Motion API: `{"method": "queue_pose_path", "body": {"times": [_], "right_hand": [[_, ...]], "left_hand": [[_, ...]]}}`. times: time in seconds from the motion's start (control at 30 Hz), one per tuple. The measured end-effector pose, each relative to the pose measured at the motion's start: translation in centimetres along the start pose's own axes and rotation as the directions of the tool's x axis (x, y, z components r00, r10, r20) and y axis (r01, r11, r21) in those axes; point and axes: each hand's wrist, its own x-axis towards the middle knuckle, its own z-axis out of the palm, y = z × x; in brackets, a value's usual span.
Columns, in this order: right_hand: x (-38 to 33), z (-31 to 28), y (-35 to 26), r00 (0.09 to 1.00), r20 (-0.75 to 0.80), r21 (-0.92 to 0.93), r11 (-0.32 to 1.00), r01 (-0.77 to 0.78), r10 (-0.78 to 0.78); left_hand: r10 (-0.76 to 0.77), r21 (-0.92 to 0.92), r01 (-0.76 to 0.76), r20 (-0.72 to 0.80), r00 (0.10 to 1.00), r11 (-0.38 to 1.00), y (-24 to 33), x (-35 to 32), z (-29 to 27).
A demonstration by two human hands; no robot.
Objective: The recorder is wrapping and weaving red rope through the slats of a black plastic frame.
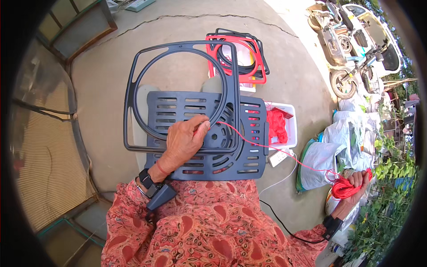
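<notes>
A dark grey rectangular frame with a round ring inside it [234, 84] lies over a slotted dark plastic panel [178, 100] across my lap. My left hand [184, 138] is closed at the ring's near edge, its thumb and forefinger pinching a thin red cord [253, 143] against the frame. The cord runs slack to the right, across the panel. Out at the far right, my right hand [356, 182] is closed round a looped bundle of the same red cord [343, 188].
A white bin [291, 129] with red cord stands right of the panel, beside a white power strip [279, 157]. Red and black frames [262, 73] are stacked farther off. White sacks [322, 160], plants and parked scooters [347, 82] line the right side.
</notes>
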Motion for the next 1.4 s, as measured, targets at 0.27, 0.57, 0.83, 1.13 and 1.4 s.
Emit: {"method": "queue_pose_path", "body": {"times": [0.27,0.57,0.83,1.13,1.4], "right_hand": [[0.5,13.9,19.6,0.814,0.107,-0.314,0.796,-0.518,0.572],[-0.3,17.3,22.7,0.845,0.088,-0.868,0.457,-0.196,0.528],[-1.9,18.1,19.8,0.813,0.235,-0.852,0.515,-0.092,0.533],[-1.6,17.5,13.5,0.710,0.436,-0.756,0.653,-0.043,0.552],[0.4,24.4,10.8,0.773,0.522,-0.383,0.909,-0.165,0.361]], "left_hand": [[-0.004,-0.124,0.012,0.063,0.998,0.992,0.0,0.1,-0.8],[-0.028,-0.137,0.038,0.074,0.997,0.990,-0.3,0.1,-1.0],[-0.037,-0.134,0.074,0.263,0.964,0.988,-0.8,0.1,-0.9],[-0.051,-0.026,0.061,0.278,0.959,0.998,0.1,0.7,-1.0],[-0.034,-0.003,0.038,0.330,0.943,0.999,-0.4,1.1,-0.8]]}}
